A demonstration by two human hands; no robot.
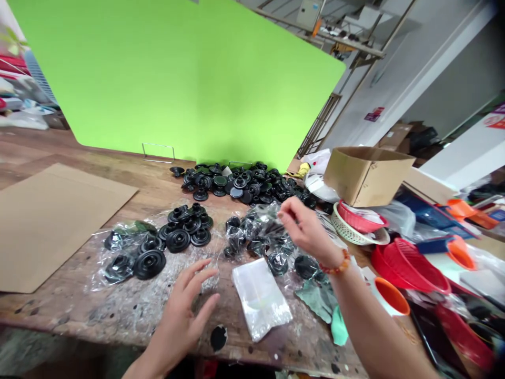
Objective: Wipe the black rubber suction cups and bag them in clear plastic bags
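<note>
My left hand [187, 310] hovers over the table's front part with fingers apart and nothing in it. To its right lies a stack of clear plastic bags [261, 299]. My right hand [302, 223], with an orange bead bracelet, is raised over bagged black parts [256, 231]; its fingers are curled together, and what they hold, if anything, is too small to name. Loose black round parts [189, 226] sit in a cluster left of centre, beside more bagged ones [132, 255]. A large heap of black parts [240, 184] lies at the back.
A green panel [177, 79] stands behind the heap. Brown cardboard [55, 221] lies at the left. On the right are an open cardboard box [366, 176], a white basket [355, 231], red baskets [408, 266], an orange-rimmed cup [390, 297] and green cloth [319, 300].
</note>
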